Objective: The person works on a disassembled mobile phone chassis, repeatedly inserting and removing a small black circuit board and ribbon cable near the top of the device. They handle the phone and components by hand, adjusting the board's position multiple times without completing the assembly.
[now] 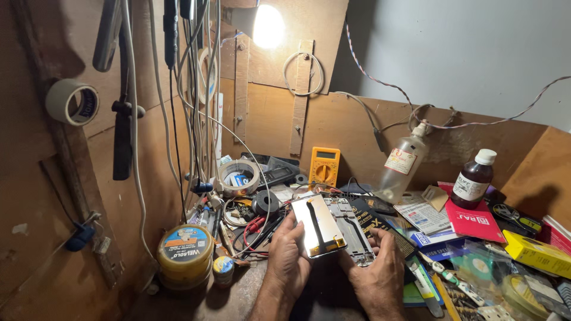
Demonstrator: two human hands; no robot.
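Observation:
My left hand (289, 252) grips the left edge of an opened phone. Its display panel (319, 226) is lifted and tilted, its shiny back facing up with a dark ribbon cable running across it. The grey phone frame (352, 232) lies under it to the right, and my right hand (377, 270) holds that frame from below at its near right corner. Both hands rest over a cluttered wooden workbench (232, 297).
A yellow multimeter (324, 167) leans on the back wall. A clear bottle (404, 163) and a brown bottle (473, 179) stand right. A yellow tin (185, 254) and small jar (223, 271) sit left. Tape rolls (238, 177), cables, packets and tools crowd around.

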